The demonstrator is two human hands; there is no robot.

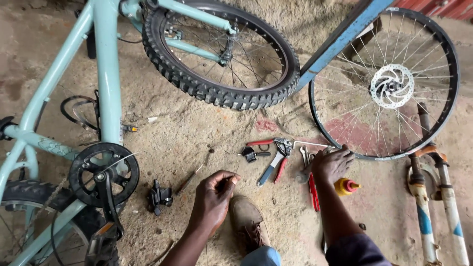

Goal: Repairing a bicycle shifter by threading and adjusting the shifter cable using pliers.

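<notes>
Silver wrenches (304, 158) flat on dirt

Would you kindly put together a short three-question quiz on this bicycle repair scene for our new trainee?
1. True or false: the left hand pinches a thin cable end between its fingertips.
2. What does the right hand reach for? A) the tools on the ground B) the yellow bottle C) the disc rotor
3. Fill in: the bare wheel with the disc rotor has no ____, unlike the knobby wheel on the light green frame.

Key: 1 true; 2 A; 3 tyre.
</notes>
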